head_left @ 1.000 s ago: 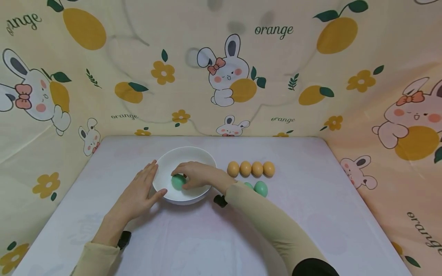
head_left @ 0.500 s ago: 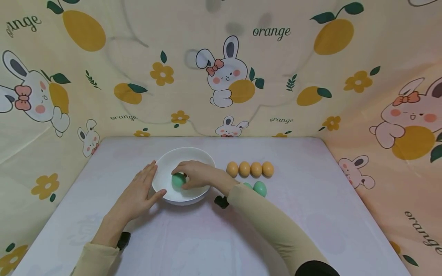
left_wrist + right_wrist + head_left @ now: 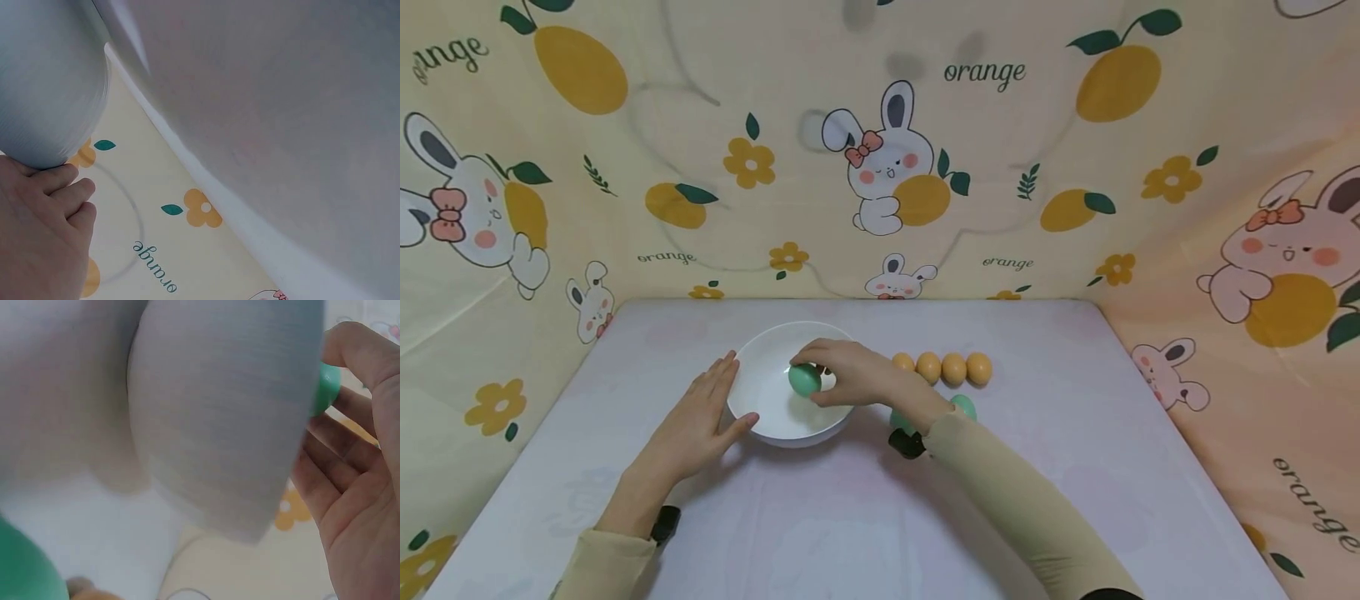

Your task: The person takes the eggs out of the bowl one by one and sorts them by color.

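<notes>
A white bowl stands left of the table's middle. My left hand rests against its left side with fingers straight and the thumb at the near rim; in the left wrist view the fingers touch the outer wall. Over the bowl, my right hand pinches a green egg between thumb and fingertips. The right wrist view shows this egg partly hidden behind the bowl's wall.
Several tan eggs lie in a row right of the bowl, the leftmost partly behind the right hand. Nearer, green eggs are partly covered by the right wrist. A patterned cloth hangs behind the white table.
My right hand has lifted the green egg up from the bowl's bottom and shifted it slightly right. The left hand keeps its place at the bowl.
</notes>
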The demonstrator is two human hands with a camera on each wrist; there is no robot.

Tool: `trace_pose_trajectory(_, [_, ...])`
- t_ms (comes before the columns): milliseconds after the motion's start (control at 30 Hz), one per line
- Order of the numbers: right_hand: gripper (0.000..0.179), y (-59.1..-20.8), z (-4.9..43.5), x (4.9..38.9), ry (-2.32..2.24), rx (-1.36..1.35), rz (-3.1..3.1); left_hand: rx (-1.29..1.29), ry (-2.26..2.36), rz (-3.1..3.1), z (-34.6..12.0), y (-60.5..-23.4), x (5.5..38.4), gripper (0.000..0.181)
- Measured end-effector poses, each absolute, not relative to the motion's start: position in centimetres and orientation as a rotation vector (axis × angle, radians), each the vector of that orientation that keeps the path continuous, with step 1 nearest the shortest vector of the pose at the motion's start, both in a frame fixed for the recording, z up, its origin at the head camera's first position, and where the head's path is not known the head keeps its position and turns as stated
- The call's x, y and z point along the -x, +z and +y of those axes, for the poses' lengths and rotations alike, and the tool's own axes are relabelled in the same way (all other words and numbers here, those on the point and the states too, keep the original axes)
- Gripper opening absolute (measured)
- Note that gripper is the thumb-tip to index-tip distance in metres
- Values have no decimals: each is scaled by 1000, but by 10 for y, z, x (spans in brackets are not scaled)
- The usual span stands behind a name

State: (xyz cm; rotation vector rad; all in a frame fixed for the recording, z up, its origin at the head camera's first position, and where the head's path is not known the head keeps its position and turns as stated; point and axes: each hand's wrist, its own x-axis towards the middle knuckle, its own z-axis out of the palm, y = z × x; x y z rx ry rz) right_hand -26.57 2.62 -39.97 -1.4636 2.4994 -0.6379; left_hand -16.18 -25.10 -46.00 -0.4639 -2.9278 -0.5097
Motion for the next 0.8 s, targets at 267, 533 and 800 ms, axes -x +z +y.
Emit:
trace_pose_trajectory(267, [52, -391, 56, 260, -785, 1451, 2537, 449, -489, -2944, -249, -458, 161, 95])
trace_pose_trajectory(533, [54, -388, 91, 254, -903, 1360, 2616, 468, -488, -2936, -251, -458, 161, 94])
trace_pose_trajectory(800, [54, -394, 127, 251, -1003, 1253, 2686, 483, -503, -2929, -250, -457, 160, 94])
